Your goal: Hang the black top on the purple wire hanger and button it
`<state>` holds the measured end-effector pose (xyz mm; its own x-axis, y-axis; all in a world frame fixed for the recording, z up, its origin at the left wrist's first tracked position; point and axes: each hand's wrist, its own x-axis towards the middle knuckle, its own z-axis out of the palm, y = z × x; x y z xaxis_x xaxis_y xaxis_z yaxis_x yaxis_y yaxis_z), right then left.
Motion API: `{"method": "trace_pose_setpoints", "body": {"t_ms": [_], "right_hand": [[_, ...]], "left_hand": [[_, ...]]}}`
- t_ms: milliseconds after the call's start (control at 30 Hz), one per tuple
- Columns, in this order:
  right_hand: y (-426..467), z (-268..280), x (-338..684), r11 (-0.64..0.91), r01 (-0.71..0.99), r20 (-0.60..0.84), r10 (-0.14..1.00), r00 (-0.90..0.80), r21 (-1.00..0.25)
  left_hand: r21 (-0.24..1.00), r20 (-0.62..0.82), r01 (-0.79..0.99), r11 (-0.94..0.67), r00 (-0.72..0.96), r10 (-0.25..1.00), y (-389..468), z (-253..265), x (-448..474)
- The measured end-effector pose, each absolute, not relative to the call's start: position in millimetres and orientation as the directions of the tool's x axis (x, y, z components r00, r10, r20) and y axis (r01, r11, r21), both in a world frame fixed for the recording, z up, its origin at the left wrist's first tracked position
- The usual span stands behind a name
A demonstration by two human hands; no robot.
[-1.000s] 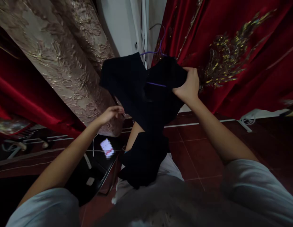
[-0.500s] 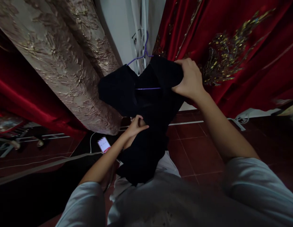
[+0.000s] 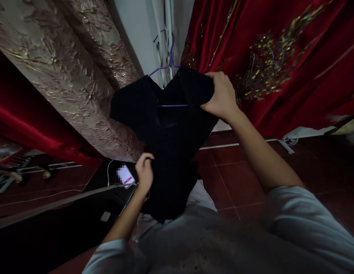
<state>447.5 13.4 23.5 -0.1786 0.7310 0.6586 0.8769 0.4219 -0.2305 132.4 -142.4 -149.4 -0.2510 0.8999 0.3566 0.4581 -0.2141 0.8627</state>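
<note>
A dark short-sleeved top [image 3: 171, 148] hangs in front of me on a purple wire hanger [image 3: 171, 53], whose hook is up by white metal poles. My right hand [image 3: 222, 93] grips the top's right shoulder and sleeve, thumb below and fingers behind the cloth. Lower down, my left hand [image 3: 144, 173] is closed on the left side edge of the same top, around waist height. The hanger's lower bar shows through the open neckline. The bottom of the garment reaches down to my own clothes.
Embossed beige fabric [image 3: 80, 87] hangs at the left, and red satin with gold sequins [image 3: 265, 68] at the right. A lit phone [image 3: 126, 176] lies on a dark surface beside my left arm, a white cable near it. White rack legs [image 3: 287, 146] stand on red floor tiles [image 3: 227, 163].
My left hand has moved left and down from the front of the top to its side edge and closed there. My right hand and the top have shifted slightly left in view.
</note>
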Motion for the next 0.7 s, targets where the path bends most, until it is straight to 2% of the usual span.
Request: {"method": "trace_pose_setpoints", "body": {"t_ms": [67,100,133,167,233,300,367,433,500,567,700], "right_hand": [[16.5,20.2,447.2,0.441,0.856,0.651,0.738,-0.175,-0.270],[18.2,18.0,446.6,0.451,0.843,0.651,0.739,-0.171,-0.291],[19.7,15.7,445.9,0.460,0.833,0.655,0.737,-0.166,-0.307],[21.0,13.6,445.1,0.466,0.826,0.663,0.732,-0.159,-0.316],[22.5,10.3,443.2,0.463,0.829,0.676,0.722,-0.146,-0.315],[22.2,8.2,441.4,0.431,0.853,0.679,0.722,-0.131,-0.294],[21.2,5.7,439.9,0.393,0.880,0.685,0.720,-0.113,-0.268],[20.8,1.1,439.0,0.387,0.885,0.701,0.706,-0.103,-0.259],[21.7,-5.7,439.7,0.414,0.867,0.712,0.695,-0.103,-0.278],[24.3,-12.7,443.1,0.438,0.843,0.714,0.694,-0.096,-0.312],[31.8,-18.6,458.0,0.452,0.828,0.725,0.684,-0.083,-0.331]], "left_hand": [[0.910,0.339,0.400,-0.110,-0.564,0.753,-161.3,-145.2,100.2],[0.927,0.318,0.367,-0.075,-0.666,0.675,-170.5,-146.7,84.1],[0.936,0.295,0.349,-0.043,-0.715,0.634,-178.9,-150.2,68.7],[0.935,0.273,0.356,-0.002,-0.715,0.644,-185.9,-154.9,54.7],[0.882,0.221,0.459,0.106,-0.603,0.767,-194.6,-164.3,33.8],[0.802,0.173,0.584,0.127,-0.430,0.886,-194.4,-167.1,27.3],[0.783,0.199,0.622,0.014,-0.272,0.942,-185.1,-159.8,38.1],[0.804,0.273,0.575,-0.155,-0.126,0.954,-168.3,-145.3,63.6],[0.806,0.293,0.545,-0.232,-0.027,0.956,-147.7,-131.4,96.7],[0.742,0.199,0.641,-0.197,0.070,0.978,-128.1,-125.1,129.1],[0.501,-0.047,0.842,-0.199,0.256,0.965,-104.9,-136.6,170.2]]}}
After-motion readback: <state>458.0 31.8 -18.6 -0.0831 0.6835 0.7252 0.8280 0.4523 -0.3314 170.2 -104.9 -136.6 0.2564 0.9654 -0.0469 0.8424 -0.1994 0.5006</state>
